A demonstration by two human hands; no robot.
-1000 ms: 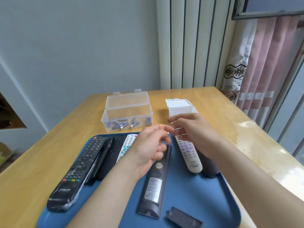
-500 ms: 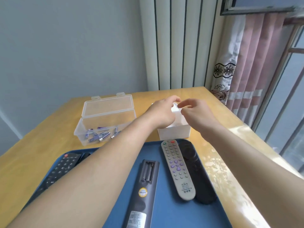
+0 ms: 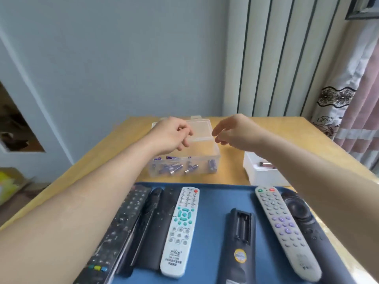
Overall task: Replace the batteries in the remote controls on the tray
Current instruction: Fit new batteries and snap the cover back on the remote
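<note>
A blue tray [image 3: 213, 193] holds several remotes. In its middle a black remote [image 3: 239, 261] lies face down, its battery compartment [image 3: 243, 226] uncovered and empty. A clear plastic box [image 3: 214, 160] of purple batteries [image 3: 174, 169] stands behind the tray with its lid up. My left hand [image 3: 170, 136] hovers over that box with loosely curled fingers and holds nothing that I can see. My right hand [image 3: 231, 132] hangs relaxed at the box's right edge, also with nothing in it.
A white box [image 3: 264, 177] with a pinkish battery [image 3: 266, 165] inside stands right of the clear box. On the tray lie a white remote with teal keys [image 3: 180, 228], a grey remote with purple keys [image 3: 285, 228], a black remote [image 3: 303, 220] at the right and black remotes [image 3: 123, 222] at the left.
Both hands moved from the tray up to the white box, then left to the clear battery box. The view swung left with them.
</note>
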